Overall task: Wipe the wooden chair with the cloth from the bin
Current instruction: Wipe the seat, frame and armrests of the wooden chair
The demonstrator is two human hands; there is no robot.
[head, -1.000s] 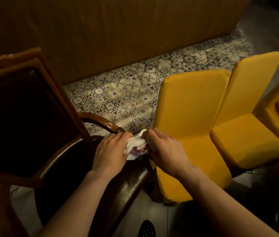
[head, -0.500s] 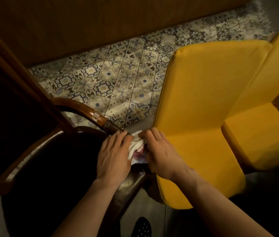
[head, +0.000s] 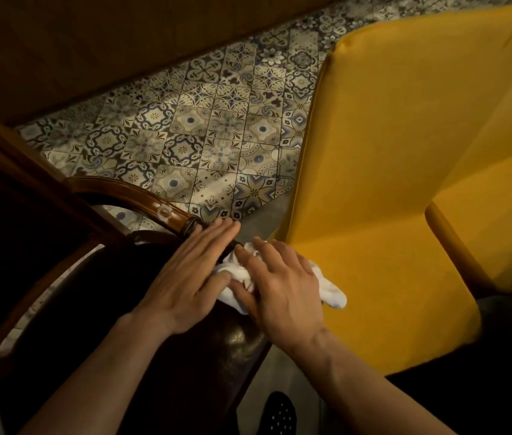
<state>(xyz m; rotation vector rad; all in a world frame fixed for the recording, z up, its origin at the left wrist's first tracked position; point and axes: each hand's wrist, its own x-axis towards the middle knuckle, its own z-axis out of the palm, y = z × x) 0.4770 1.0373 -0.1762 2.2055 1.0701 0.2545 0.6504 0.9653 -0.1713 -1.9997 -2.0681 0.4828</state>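
Cloth, white and bunched, lies on the wooden chair's front seat corner, pressed under the right hand's spread fingers. Just beside it, the left hand rests flat with fingers straight. A yellow chair stands right of the hands, with patterned floor tiles beyond them.

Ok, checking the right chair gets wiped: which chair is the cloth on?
The dark wooden chair, left of the yellow ones: the right hand presses the cloth on its seat corner.

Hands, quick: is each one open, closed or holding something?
Left hand: open, fingers straight, resting on the wooden chair.
Right hand: open, pressing the cloth.
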